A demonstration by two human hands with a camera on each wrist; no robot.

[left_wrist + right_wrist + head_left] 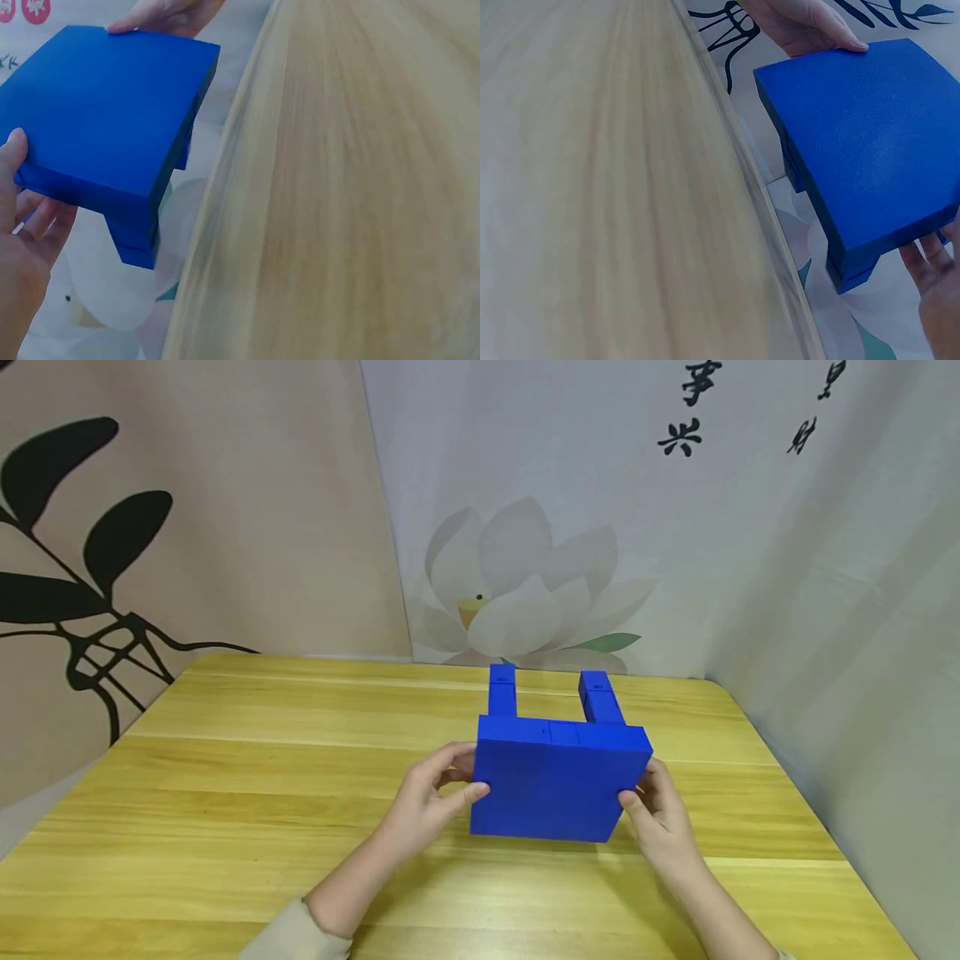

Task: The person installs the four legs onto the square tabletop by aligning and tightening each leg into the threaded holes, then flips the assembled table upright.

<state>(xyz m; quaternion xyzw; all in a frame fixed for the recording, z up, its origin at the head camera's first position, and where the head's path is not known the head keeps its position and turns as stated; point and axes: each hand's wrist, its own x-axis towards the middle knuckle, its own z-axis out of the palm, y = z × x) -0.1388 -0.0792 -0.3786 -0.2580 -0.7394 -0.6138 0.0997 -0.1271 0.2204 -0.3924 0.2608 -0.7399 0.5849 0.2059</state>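
Note:
Both hands hold a small blue stool (551, 785) over the wooden table, its flat seat tilted to face me. Two short blocky legs (502, 693) point away toward the back curtain. My left hand (423, 806) grips the seat's left edge, thumb on the top face and fingers curled behind it. On the opposite edge, my right hand (663, 827) grips in the same way. The left wrist view shows the smooth seat (105, 112) with legs under it. In the right wrist view, the fingers (930, 262) reach under the seat's edge.
The wooden table (225, 827) spreads beneath the stool on all sides. Behind it hangs a pale curtain (300, 527) printed with a lotus, dark leaves and writing. Another stretch of curtain (847, 610) runs along the table's right edge.

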